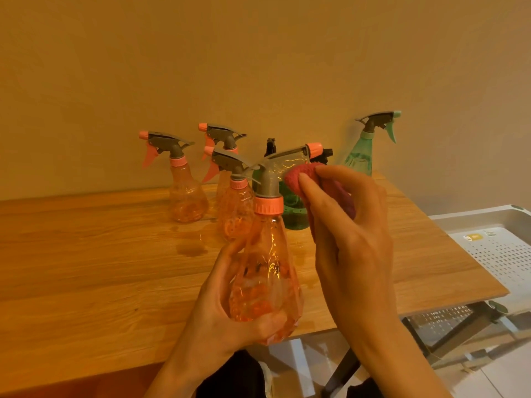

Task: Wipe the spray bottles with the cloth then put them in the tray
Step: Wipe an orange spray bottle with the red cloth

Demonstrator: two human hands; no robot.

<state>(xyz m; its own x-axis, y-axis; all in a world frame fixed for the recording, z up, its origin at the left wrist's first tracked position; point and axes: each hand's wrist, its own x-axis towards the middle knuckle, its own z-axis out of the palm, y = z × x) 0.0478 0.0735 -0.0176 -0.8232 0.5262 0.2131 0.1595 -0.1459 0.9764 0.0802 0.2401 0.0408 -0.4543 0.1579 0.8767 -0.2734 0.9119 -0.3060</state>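
Left hand (218, 305) fingers are curling round an orange spray bottle (265, 271) above the table (86, 254); right hand (347, 225) is pinching a red cloth (298, 175) against its sprayer head. White tray (494, 245) is sitting to the right.

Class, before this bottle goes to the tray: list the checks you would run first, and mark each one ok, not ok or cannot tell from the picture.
1. Held orange bottle secure in the left hand: ok.
2. Red cloth in the right hand, touching the sprayer head: ok.
3. Bottle body wiped all round: cannot tell.
4. White tray in view at the right, beyond the table edge: ok.
5. Tray floor free where visible: ok.
6. Other bottles wiped: cannot tell.
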